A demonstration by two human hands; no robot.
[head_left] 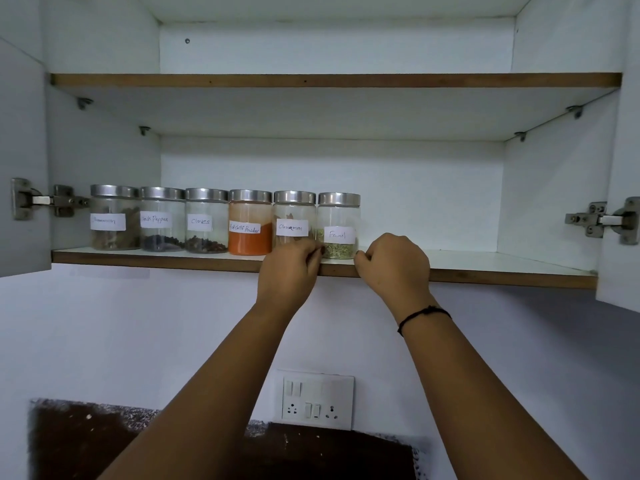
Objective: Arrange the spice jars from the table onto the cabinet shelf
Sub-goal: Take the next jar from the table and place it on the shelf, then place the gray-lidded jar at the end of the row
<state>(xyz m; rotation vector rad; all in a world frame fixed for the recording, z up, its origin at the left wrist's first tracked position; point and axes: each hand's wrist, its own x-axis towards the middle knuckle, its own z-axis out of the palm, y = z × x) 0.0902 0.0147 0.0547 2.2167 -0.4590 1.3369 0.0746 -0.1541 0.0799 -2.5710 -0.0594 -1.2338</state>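
Several glass spice jars with steel lids stand in a row on the lower cabinet shelf [485, 271], labels facing out. The rightmost is the fennel jar [338, 216], next to the cinnamon jar [294, 216] and the red chilli powder jar [250, 233]. Further left stand the cloves jar [206, 223], the black pepper jar [162, 221] and one jar with an unreadable label [114, 220]. My left hand [291, 271] presses curled fingers against the fennel jar's lower left side. My right hand [394, 265] touches its lower right side. The jar rests upright on the shelf between both hands.
The shelf to the right of the fennel jar is bare. An upper shelf [332, 80] sits above. Both cabinet doors hang open, with hinges at the left [41, 201] and right [602, 220]. A switch and socket plate [317, 400] is on the wall below.
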